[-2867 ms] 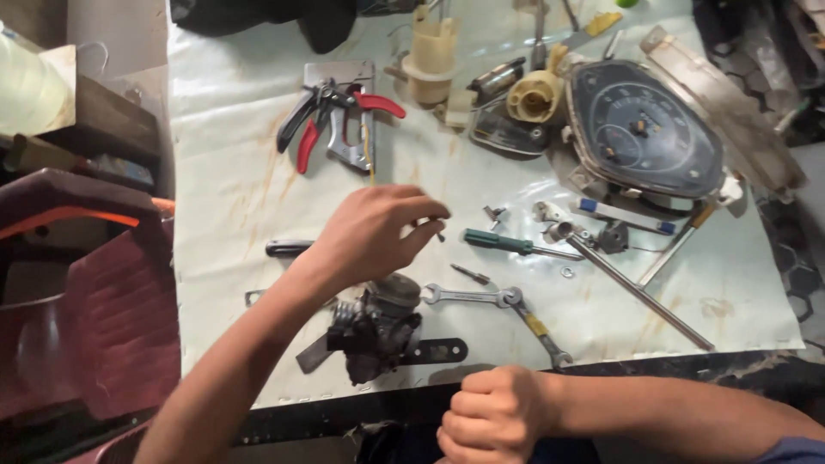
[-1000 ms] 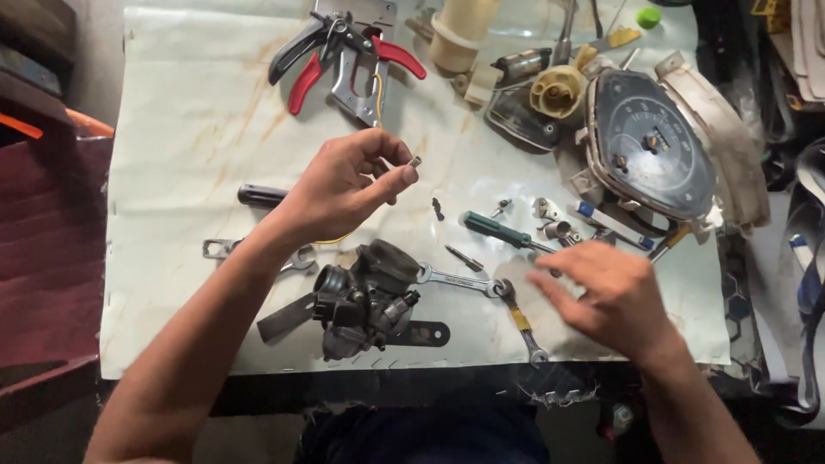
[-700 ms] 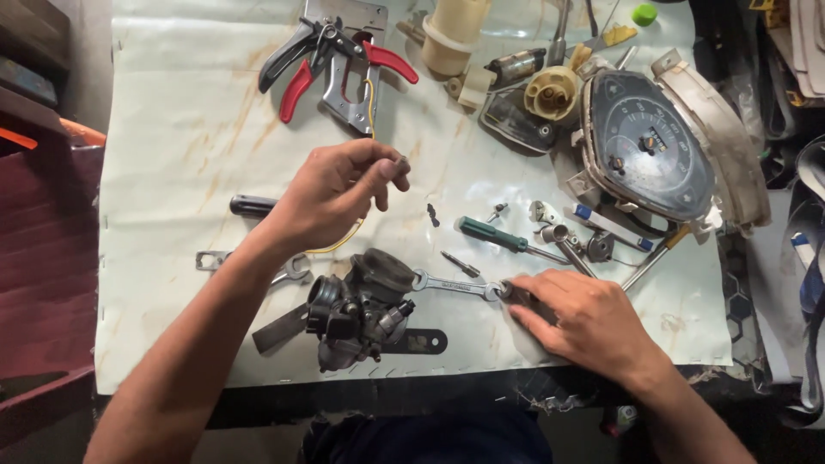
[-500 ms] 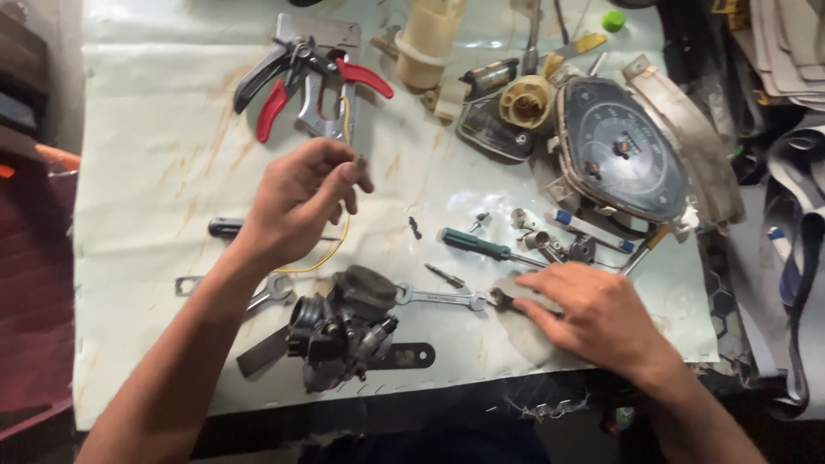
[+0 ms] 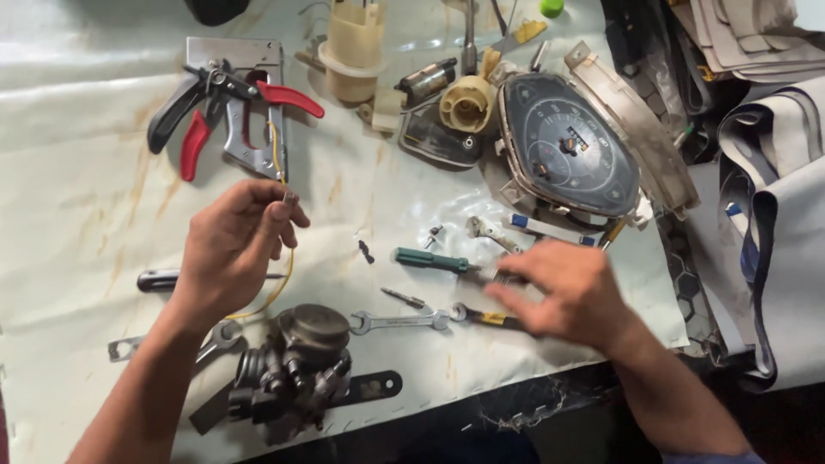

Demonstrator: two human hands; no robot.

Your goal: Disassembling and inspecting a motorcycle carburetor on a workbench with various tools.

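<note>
White plastic-covered desk (image 5: 86, 129), cluttered. My left hand (image 5: 228, 249) pinches a tiny metal part (image 5: 286, 199) mid-desk; light, slippery, grip by fingertips. My right hand (image 5: 571, 292) hovers open, blurred, over the green-handled screwdriver (image 5: 430, 259).

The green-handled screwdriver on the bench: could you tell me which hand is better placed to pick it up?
Probably the right hand: it hovers open just beside the green-handled screwdriver, at its tip end. The left hand is farther off and already pinches a small metal part between its fingertips.
</note>
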